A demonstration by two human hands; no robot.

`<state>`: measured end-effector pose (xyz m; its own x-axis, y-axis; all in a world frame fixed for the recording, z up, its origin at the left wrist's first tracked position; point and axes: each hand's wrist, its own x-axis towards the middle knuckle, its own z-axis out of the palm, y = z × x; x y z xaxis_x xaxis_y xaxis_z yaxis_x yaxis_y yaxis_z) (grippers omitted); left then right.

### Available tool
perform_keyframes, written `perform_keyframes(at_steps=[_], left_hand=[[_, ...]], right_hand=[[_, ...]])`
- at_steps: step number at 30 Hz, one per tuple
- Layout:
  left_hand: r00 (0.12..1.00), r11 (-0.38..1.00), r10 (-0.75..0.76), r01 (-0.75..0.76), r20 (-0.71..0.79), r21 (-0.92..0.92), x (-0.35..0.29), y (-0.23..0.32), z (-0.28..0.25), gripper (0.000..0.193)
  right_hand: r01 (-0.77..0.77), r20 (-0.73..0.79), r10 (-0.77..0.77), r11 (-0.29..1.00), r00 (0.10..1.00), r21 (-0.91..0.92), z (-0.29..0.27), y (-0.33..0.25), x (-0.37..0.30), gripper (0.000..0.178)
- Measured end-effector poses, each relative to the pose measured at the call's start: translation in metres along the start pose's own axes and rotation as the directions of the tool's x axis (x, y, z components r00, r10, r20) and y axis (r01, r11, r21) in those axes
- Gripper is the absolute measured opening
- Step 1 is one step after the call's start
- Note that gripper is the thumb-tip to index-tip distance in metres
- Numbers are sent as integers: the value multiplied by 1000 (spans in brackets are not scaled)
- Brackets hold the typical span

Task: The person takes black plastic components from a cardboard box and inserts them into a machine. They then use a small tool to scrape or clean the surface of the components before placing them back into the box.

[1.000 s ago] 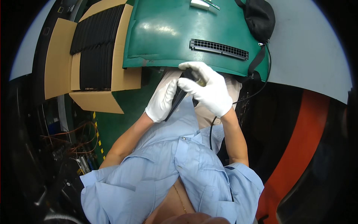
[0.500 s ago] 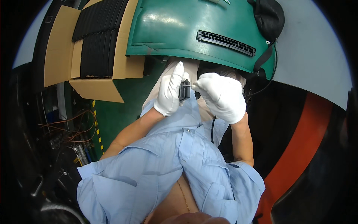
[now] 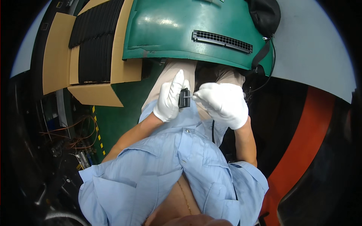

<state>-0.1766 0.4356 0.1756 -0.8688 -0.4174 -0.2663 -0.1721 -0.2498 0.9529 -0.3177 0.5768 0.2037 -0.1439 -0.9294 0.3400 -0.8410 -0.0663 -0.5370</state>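
Observation:
My left hand [image 3: 167,102], in a white glove, is closed round a small black plastic part [image 3: 184,101] above my lap, its thumb pointing up and away from me. Just to the right, my gloved right hand [image 3: 225,103] pinches a thin grey pin-like piece [image 3: 189,96]. The pin's left end meets the face of the black part; whether it sits inside or only rests against it, I cannot tell. My glove hides the pin's other end. On the green-covered table beyond lies a long black strip [image 3: 222,40] with a grid of square openings.
At the far left stands an open cardboard box [image 3: 56,60] holding rows of black parts. The green table cover [image 3: 162,41] ends just ahead of my hands. A black mesh bag [image 3: 264,19] with a strap and cable hangs over its right side. Orange wires [image 3: 81,132] lie tangled at lower left.
Both hands sit slightly lower in the picture, with the black part and pin still held. The table and box have shifted a little left in view.

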Motion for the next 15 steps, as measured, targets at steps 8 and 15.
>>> perform_keyframes(at_steps=[8, 15], left_hand=[[996, 997, -41, 46, -76, 59, 3, 10, -2, 75], [912, 387, 407, -120, 53, -914, 44, 44, -81, 57]], right_hand=[[-120, -155, 143, 981, 978, 150, 15, 12, 12, 15], [-607, 238, 677, 379, 696, 698, 24, 7, 14, 31]])
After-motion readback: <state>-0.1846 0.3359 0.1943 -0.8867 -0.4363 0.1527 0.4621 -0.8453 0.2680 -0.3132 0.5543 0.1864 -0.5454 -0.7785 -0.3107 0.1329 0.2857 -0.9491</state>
